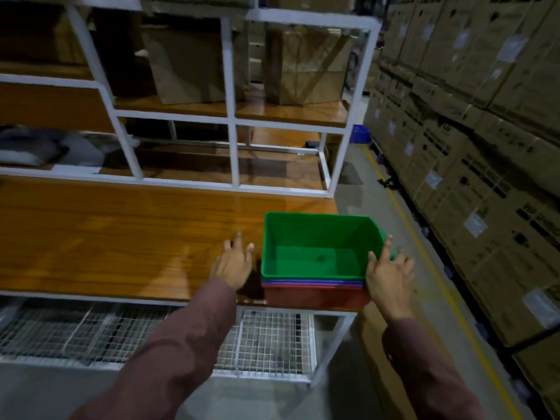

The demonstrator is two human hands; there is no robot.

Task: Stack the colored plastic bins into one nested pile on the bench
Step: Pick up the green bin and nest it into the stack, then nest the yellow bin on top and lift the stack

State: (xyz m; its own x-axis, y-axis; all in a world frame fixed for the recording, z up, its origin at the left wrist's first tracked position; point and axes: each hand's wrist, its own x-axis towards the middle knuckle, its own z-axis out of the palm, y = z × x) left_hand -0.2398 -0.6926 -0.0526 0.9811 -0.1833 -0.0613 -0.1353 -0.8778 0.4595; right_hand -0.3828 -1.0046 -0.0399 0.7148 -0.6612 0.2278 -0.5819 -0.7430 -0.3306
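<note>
Maroon-sleeved left hand (233, 263) and right hand (389, 272), fingers spread and holding nothing, flank the green plastic bin (315, 247) topping the nested pile (312, 291) at the wooden table (121, 237) corner; a nudge could tip it off.

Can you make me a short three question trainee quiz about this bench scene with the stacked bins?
1. True or false: the green bin sits on top of the nested pile.
2. Which colour is the bottom bin? A) yellow B) red C) white
3. Fill in: the pile stands near the ___ end of the wooden bench, as the person sees it.

Key: 1 true. 2 B, red; thin blue and purple rims show between it and the green one. 3 right. Both the left hand and the right hand are open beside the pile, grasping nothing.
</note>
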